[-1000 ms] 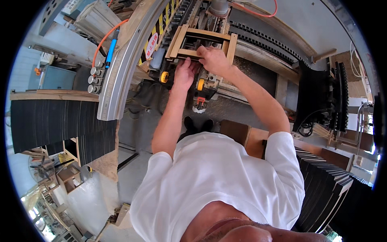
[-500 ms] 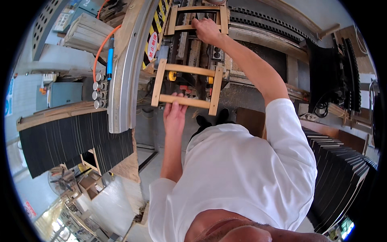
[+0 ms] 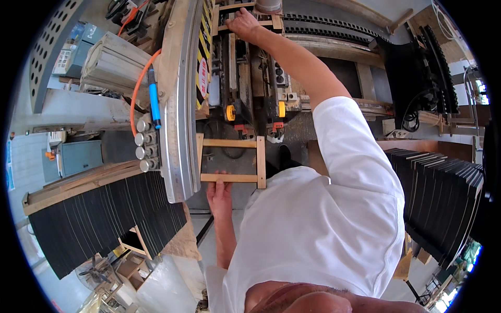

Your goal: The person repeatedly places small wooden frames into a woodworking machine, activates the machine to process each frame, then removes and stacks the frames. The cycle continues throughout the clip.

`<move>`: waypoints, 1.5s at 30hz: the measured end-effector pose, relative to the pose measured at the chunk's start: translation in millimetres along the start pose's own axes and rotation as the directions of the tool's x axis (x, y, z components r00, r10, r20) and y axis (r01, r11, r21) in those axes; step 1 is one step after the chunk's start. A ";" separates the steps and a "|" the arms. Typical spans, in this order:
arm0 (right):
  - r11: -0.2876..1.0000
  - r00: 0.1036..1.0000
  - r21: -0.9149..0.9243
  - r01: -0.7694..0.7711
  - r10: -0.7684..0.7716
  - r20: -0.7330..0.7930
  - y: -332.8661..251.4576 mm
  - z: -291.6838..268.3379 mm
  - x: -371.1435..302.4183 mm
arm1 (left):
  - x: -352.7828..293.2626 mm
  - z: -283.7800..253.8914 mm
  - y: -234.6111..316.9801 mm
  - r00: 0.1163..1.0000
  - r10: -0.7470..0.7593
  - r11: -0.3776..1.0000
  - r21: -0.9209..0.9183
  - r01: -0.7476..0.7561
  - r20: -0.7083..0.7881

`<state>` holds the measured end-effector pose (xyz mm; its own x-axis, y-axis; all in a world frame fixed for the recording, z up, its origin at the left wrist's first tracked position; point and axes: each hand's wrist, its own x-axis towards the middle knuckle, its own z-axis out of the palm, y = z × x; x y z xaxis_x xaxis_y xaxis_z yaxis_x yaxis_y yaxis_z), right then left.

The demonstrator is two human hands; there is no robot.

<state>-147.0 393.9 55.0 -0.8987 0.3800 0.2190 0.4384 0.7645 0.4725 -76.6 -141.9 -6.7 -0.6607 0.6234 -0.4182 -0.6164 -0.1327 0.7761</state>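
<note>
A light wooden frame (image 3: 229,178) of two side bars and two rails hangs level over the floor in front of me. My left hand (image 3: 219,196) is closed on its near rail, thumb and fingers gripping the wood near the middle. A second, similar wooden frame (image 3: 276,23) lies on the machine (image 3: 244,78) at the far end. My right hand (image 3: 243,25) reaches out to it, with curled fingers closed at its near rail. Some of those fingertips are hidden by the hand itself.
Yellow rollers (image 3: 230,112) and red parts are at the machine's near end. A metal rail (image 3: 182,130) with air fittings and an orange hose (image 3: 136,94) runs along the left. Stacks of black panels stand left (image 3: 99,219) and right (image 3: 433,193).
My left hand has drawn its frame toward me, away from the machine's near end. My right hand has stayed at the far frame. The whole view has shifted.
</note>
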 end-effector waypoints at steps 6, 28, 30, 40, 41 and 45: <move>0.996 0.997 0.013 -0.083 0.082 0.011 18.7 38.5 42.4 | -3.2 -6.9 -3.8 0.985 0.033 0.998 -0.043 -0.041 -0.169; 0.974 0.996 0.218 0.054 -0.070 0.064 50.0 47.2 72.6 | 8.9 7.2 -71.4 0.962 0.005 0.990 -0.136 -0.045 -0.275; 0.974 0.995 0.221 0.058 -0.074 0.062 49.5 47.0 73.7 | 6.1 6.7 -76.7 0.956 0.006 0.989 -0.142 -0.050 -0.293; 0.974 0.994 0.209 0.090 -0.102 0.046 51.3 46.7 73.0 | 3.1 7.7 -96.3 0.932 0.015 0.987 -0.146 -0.073 -0.363; 0.974 0.993 0.208 0.091 -0.103 0.049 51.2 47.2 71.7 | 3.5 8.1 -98.0 0.927 0.009 0.987 -0.143 -0.068 -0.376; 0.975 0.993 0.202 0.097 -0.109 0.049 51.8 47.8 70.7 | 5.4 12.0 -104.2 0.911 -0.011 0.986 -0.156 -0.058 -0.413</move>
<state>-187.3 485.2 54.2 -0.9394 0.3197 0.1241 0.3427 0.8870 0.3095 -10.7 -115.5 -84.2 -0.7714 0.2514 -0.5845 -0.6362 -0.2877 0.7159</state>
